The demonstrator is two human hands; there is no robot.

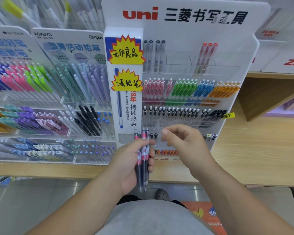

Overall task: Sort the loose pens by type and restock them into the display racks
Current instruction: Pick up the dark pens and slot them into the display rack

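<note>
My left hand [132, 160] grips a bundle of several dark pens with pink-and-red labels [143, 168], held upright in front of the white Uni display rack [227, 53]. My right hand [182, 141] hovers just right of the bundle with loosely curled fingers and nothing in it, in front of the rack's lower rows. The rack holds rows of pens: grey and red at the top, pink, green, blue and orange in the middle [190, 89], black-and-white ones below [176, 113].
To the left stands a Kokuyo rack [70, 85] with pastel, purple, black and blue pens. Both racks sit on a wooden shelf [255, 150] whose front edge runs below my hands. A Zebra box [287, 58] sits at the upper right. Grey floor lies below.
</note>
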